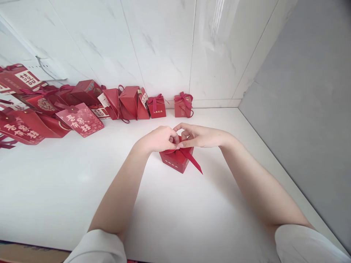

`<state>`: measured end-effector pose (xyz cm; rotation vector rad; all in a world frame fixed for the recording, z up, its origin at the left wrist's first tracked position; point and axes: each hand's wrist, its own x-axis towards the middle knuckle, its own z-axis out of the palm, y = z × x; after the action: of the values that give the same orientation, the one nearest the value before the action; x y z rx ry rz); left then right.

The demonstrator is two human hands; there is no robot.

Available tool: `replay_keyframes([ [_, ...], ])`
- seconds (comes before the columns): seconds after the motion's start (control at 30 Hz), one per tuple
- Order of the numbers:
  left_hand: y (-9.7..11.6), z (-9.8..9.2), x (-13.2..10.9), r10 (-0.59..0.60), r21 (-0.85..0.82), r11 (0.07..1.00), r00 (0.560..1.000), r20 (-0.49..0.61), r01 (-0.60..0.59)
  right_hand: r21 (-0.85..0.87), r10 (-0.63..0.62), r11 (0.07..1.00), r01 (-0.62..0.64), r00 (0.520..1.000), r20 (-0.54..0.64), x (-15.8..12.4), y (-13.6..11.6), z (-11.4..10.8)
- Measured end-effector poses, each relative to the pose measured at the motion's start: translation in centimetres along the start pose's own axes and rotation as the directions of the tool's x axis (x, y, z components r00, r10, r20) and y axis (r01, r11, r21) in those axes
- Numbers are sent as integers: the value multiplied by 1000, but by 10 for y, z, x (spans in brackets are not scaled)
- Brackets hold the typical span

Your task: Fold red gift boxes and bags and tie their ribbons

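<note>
A small red gift box (pixel 175 162) stands on the white surface (pixel 82 190) in the middle of the view. A dark red ribbon (pixel 193 162) runs over its top, and one tail hangs down to the right. My left hand (pixel 159 138) pinches the ribbon above the box's top. My right hand (pixel 199 136) meets it from the right, fingers curled and pinched on the same ribbon. The box's top is mostly hidden under both hands.
Two finished red boxes with bows (pixel 157 106) (pixel 183 105) stand against the marble back wall. More red boxes and bags (pixel 82 118) are piled along the wall to the left. A grey wall (pixel 301 120) bounds the surface on the right.
</note>
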<state>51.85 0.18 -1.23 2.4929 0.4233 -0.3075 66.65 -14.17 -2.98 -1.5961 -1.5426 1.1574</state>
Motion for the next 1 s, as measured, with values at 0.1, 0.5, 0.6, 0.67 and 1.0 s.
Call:
replay_keyframes([
  [0.1,2,0,-1,7,20,1000,1000,1,-7,-16,-1,1000,1,1000,-17,0,2,0],
  [0.5,5,1,-2,3,44,999,1000,26,-4,-50,-5,999,4,1000,-26,-2,1,-3],
  [0.6,6,2,-2,-28,52,998,999,23,27,-61,-4,998,2,1000,-30,-2,-1,-3],
  [0.67,7,3,-2,-54,44,998,998,19,53,-64,-8,998,6,999,-34,-2,-1,-2],
  [1.0,0,-17,-18,-35,8,999,999,2,35,-13,-70,997,70,997,-44,-2,6,-6],
])
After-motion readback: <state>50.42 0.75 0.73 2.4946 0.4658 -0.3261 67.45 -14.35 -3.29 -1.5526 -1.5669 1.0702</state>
